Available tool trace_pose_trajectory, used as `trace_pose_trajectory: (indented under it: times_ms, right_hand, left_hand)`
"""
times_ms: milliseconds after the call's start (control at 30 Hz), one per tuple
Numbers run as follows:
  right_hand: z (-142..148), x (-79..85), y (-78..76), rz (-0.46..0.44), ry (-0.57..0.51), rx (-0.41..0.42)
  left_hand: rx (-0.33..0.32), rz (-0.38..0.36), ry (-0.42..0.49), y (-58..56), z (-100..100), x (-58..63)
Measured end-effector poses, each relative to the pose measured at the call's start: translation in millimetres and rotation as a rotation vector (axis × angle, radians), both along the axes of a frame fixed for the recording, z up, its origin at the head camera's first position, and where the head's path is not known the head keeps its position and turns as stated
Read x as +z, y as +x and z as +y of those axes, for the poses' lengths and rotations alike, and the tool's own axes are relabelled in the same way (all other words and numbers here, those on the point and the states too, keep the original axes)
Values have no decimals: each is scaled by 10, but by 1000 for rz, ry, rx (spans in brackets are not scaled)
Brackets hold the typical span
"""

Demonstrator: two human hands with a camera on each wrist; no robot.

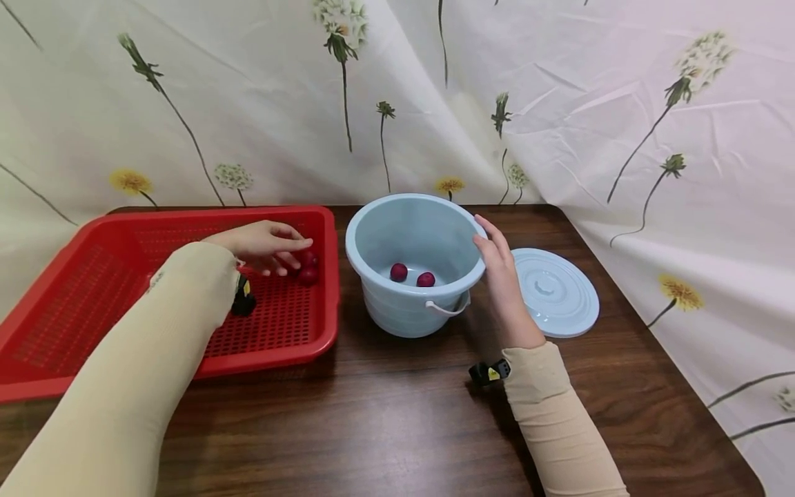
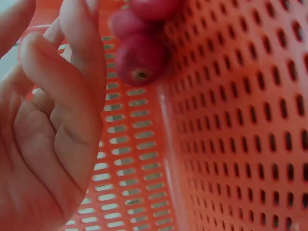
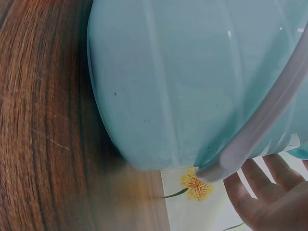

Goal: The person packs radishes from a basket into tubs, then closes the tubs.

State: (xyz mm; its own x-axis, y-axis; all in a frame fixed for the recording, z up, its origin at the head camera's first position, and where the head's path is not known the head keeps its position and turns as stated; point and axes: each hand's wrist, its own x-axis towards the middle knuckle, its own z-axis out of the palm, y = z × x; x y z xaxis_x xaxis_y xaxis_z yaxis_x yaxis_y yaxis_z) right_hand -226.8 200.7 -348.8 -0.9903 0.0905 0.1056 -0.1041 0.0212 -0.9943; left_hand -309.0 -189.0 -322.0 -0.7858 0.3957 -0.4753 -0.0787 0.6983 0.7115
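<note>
My left hand is inside the red basket, its fingers loosely bent beside a small group of dark red plums. In the left wrist view, a gap shows between that hand and the plums, which sit against the perforated side wall. The light blue bucket stands upright at the middle, with two plums on its bottom. My right hand rests against the bucket's right rim. Its fingers touch the outer wall near the white handle.
A light blue lid lies flat on the dark wooden table, right of the bucket. Behind the table hangs a white cloth printed with flowers. Basket and bucket stand close side by side.
</note>
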Motion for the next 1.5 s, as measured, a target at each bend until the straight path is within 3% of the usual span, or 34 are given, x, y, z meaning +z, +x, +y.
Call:
trace_pose_trajectory:
  times_ms: [367,800,1067,1500]
  right_hand:
    - [-6,11,12,-13,-38,12]
    - [-6,19,26,-1,-38,25]
    - [-5,13,12,9,-32,25]
    - [-11,21,24,-5,-35,23]
  left_hand:
    - [-78,-121,-66,32,77,-148]
    - [-43,-102,-57,130,139,-160]
    - [-65,-80,-34,132,101,28]
    - [-118,-66,-5,161,223,520]
